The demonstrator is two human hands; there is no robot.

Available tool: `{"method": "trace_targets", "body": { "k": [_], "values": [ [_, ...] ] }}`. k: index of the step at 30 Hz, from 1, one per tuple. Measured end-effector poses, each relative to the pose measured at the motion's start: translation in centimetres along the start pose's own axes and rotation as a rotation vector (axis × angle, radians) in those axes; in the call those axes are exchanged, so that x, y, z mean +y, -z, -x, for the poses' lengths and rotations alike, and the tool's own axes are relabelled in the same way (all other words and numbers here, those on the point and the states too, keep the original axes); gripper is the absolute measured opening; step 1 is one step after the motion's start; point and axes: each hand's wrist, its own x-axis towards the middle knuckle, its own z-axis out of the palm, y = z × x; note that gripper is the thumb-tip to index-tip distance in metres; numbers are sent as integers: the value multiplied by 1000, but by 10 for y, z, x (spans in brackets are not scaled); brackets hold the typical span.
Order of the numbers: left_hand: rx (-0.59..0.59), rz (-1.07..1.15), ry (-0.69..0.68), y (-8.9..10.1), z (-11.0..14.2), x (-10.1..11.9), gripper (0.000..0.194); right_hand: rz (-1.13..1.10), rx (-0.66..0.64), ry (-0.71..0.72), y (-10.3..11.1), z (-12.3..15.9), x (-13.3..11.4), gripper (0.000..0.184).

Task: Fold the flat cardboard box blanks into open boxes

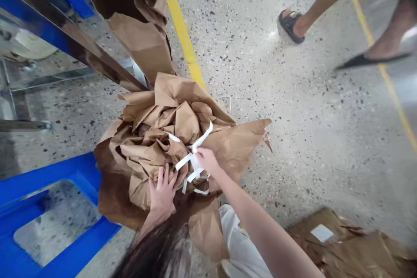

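The left hand (162, 195) is pressing spread fingers flat onto the crumpled brown paper bundle (156, 139) lying on the floor (293, 117), while the right hand (206, 160) is pinching the white strap (192, 163) atop it.

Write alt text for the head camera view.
Two bare hands press into a heap of crumpled brown paper on a speckled floor: left hand flat on it, right hand gripping white strips. Another person's sandalled feet pass behind.
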Motion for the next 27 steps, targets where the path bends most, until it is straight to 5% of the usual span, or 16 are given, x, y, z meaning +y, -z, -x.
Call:
{"method": "trace_targets", "body": {
  "k": [5,9,14,18,21,24,27],
  "values": [
    [15,-41,16,20,25,37,59,46,-14,7,-25,-8,-25,24],
    [-71,4,-194,13,-15,60,75,102,-38,86,-37,2,-1,28],
    [-143,-2,-183,-29,-68,59,89,174,-99,138,-36,3,16,37],
    [-156,-7,-169,-60,-84,62,85,231,-164,126,-5,-6,17,45],
    [-151,-22,-151,-67,-89,69,80,263,-185,46,37,-2,34,35],
    [-158,-47,-138,-64,-89,76,81,253,-263,-123,85,4,72,18],
    [-174,-59,-131,-62,-87,78,80,156,-308,-244,124,-5,121,29]
  ]
}}
